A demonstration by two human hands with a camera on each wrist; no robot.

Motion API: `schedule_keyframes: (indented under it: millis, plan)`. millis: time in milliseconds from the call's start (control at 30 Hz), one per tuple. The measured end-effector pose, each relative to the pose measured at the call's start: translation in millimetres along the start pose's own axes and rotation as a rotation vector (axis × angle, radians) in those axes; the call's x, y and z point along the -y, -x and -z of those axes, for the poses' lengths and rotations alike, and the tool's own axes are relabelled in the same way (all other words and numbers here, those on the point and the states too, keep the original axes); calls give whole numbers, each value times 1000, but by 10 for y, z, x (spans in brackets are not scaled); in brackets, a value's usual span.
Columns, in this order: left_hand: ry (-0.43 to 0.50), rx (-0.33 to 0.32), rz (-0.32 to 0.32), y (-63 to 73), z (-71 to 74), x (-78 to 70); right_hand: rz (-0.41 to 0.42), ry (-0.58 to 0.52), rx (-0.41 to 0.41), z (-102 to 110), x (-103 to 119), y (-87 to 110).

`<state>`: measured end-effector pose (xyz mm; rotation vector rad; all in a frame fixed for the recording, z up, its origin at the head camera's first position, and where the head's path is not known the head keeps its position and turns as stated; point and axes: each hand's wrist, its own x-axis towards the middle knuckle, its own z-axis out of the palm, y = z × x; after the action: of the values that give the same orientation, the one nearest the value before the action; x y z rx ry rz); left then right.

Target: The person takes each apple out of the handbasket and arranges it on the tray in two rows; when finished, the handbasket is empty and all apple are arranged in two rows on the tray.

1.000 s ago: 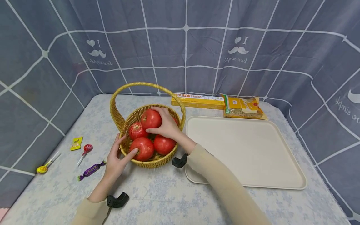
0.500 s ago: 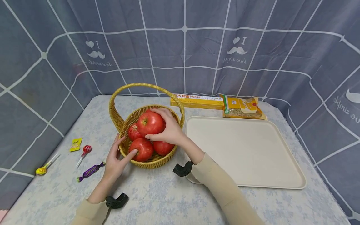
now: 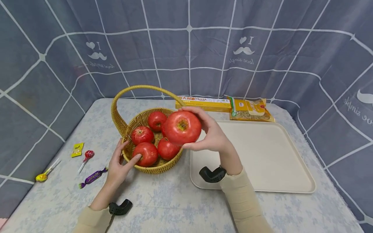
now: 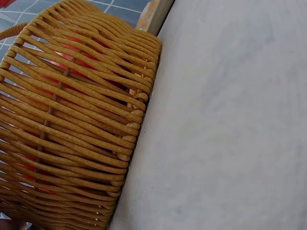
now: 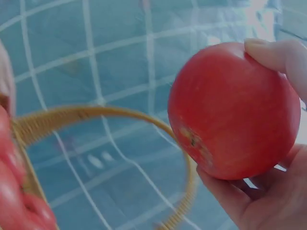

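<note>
In the head view my right hand (image 3: 217, 137) holds a red apple (image 3: 183, 127) up above the basket's right rim, thumb below it and fingers over its far side. The right wrist view shows the same apple (image 5: 235, 112) gripped from the right. My left hand (image 3: 119, 168) grips the left rim of the woven basket (image 3: 158, 170), its thumb over the edge against the front apple (image 3: 147, 154). Several red apples lie inside, among them a back one (image 3: 156, 120); another is partly hidden behind the held apple. Only the basket's woven side (image 4: 72, 115) fills the left wrist view.
A cream tray (image 3: 253, 155) lies right of the basket, partly under the right forearm. Behind stand a yellow pasta box (image 3: 207, 104) and a pasta bag (image 3: 250, 110). At left lie two lollipops (image 3: 88, 154), a yellow packet (image 3: 77, 149) and a purple candy (image 3: 93, 177).
My right hand has lifted the apple out of the basket and moved it rightward, toward the head camera. The left hand has stayed at the basket's rim.
</note>
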<state>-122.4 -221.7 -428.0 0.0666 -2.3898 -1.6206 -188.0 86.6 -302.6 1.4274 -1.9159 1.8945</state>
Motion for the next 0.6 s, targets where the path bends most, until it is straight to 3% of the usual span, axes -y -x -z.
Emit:
schedule_keyframes:
  millis: [133,233,367,500,600]
  plan:
    - [1,-4,0,-9,0,8,-1,-10,-87,300,-32,70]
    - [-5,-7,0,-14,5,19,-52,17,-183,472,-124,106]
    - [-11,-5,0,-18,8,29,-214,59,-287,583,-306,127]
    - [-11,-3,3,-14,6,27,-400,111,-331,558,-456,105]
    - [-15,-3,-3,-13,1,20,-484,162,-359,515,-575,94]
